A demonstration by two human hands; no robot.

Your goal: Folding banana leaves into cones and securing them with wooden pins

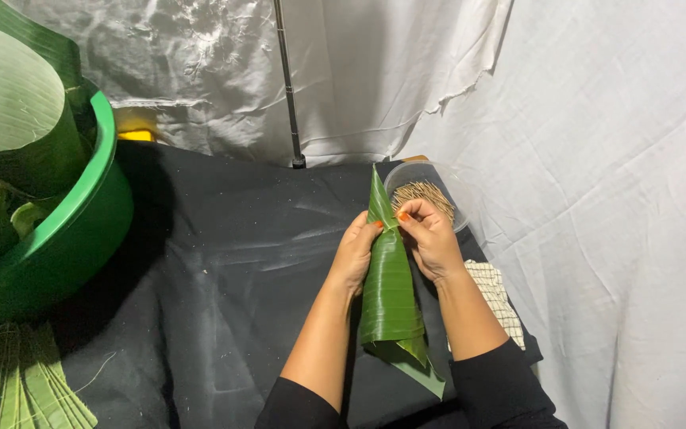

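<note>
Both hands meet over the middle of a tabletop [224, 262] covered in dark cloth, working a long green banana leaf rolled into a cone [389, 290] whose pointed tip aims away from the person and whose wide, open end lies nearest their body. The left hand [356, 253] wraps the cone's left flank, its fingers [375, 228] curled closed against the leaf near the narrow upper part. The right hand [430, 236] presses in from the other side, its fingers [405, 214] pinched tight on the leaf's edge just below the tip, so the cone is gripped between the two hands. Directly behind the right hand stands a clear round plastic container of thin wooden picks [430, 193], and beside the right forearm lies a checked white cloth [500, 295]. At the far left a large green plastic basin [73, 230] holds rolled banana leaf pieces [13, 111], with a stack of cut green leaf strips [17, 381] lying below it. Crumpled white sheeting [597, 159] hangs behind and to the right.
</note>
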